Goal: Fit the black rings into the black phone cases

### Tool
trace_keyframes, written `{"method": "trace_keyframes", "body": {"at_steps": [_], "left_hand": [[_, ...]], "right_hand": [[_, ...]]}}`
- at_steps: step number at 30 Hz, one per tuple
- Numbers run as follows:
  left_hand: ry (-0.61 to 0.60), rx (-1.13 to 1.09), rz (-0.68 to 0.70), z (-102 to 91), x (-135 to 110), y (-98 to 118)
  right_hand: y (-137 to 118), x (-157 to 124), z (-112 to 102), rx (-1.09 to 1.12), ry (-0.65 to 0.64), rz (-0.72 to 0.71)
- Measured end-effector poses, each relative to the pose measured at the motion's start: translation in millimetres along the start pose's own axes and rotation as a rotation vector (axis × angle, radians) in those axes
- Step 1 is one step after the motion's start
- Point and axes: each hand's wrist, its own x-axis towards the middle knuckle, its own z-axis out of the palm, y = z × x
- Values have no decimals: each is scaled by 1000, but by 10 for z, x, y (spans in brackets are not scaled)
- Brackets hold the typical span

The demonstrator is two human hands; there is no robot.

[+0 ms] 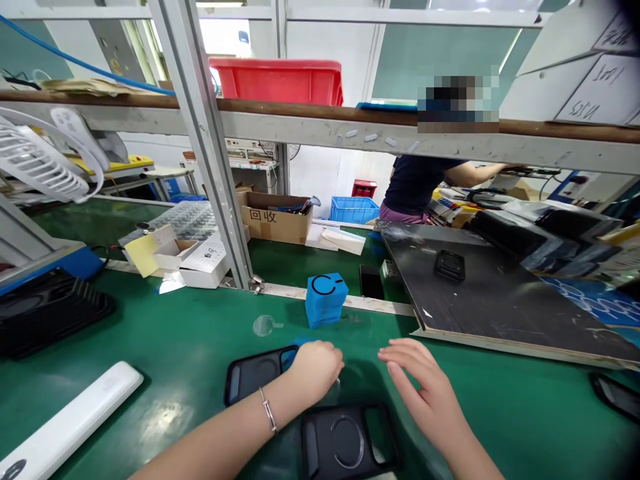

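My left hand (pixel 317 370) is closed above the green mat, its fingers curled down; whatever they pinch is hidden, apart from a tiny pale bit at the fingertips. Just below lies a black phone case (pixel 327 443) with a ring mark and a camera cutout. Another black phone case (pixel 253 375) is partly covered by the left hand and wrist, with a bit of blue beside it. My right hand (pixel 427 390) hovers open to the right, fingers stretched and holding nothing. Beyond the hands stands a blue stack of sheets (pixel 326 303) printed with a black ring. Left of it rests a clear round film (pixel 265 325).
A long white device (pixel 75 420) and stacked black cases (pixel 50 307) lie left. A metal post (pixel 205 147) rises ahead, supporting a shelf (pixel 320 127). A dark board (pixel 500 293) carries a black case (pixel 450 265). A dark phone (pixel 371 282) lies behind; a co-worker (pixel 420 183) is beyond.
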Motion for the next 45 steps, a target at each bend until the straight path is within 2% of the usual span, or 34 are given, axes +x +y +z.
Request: {"method": "trace_keyframes", "body": {"at_steps": [4,7,11,15,19,23,27,29,30,33,35,36,40,45], "left_hand": [[109,28,-43,-226,91,-198],[118,5,55,-246,100,-211],[3,-48,152,-141,15,-107],[-131,-107,49,-197,-74,-45],[-251,-263,-79,-400,-64,-94],[-337,-484,-124,-621,32,-233],[-371,-689,-177,-964,96,-431],[-318,-751,-207,-1174,121,-544],[-252,-763,-236,-1272,142,-603],[41,-712,-377,-1466,269,-778],[176,-643,-445,-1486,404,-886],[190,-618,-454,-1466,477,-933],[54,-603,-390,-1294,743,-1052],[-47,-617,-295,-1165,1003,-1022]], "right_hand": [[81,-140,7,4,14,80],[109,-263,11,5,15,133],[121,-386,-16,-6,7,182],[139,-440,-37,-3,11,218],[160,-455,-18,17,18,224],[158,-474,-18,28,19,241],[167,-487,-67,20,47,237],[181,-488,-92,14,59,235],[189,-488,-102,10,62,235],[206,-487,-119,3,49,214],[207,-486,-119,4,40,195],[204,-485,-116,5,45,192],[180,-483,-92,12,70,206],[152,-462,-76,12,61,208]]}}
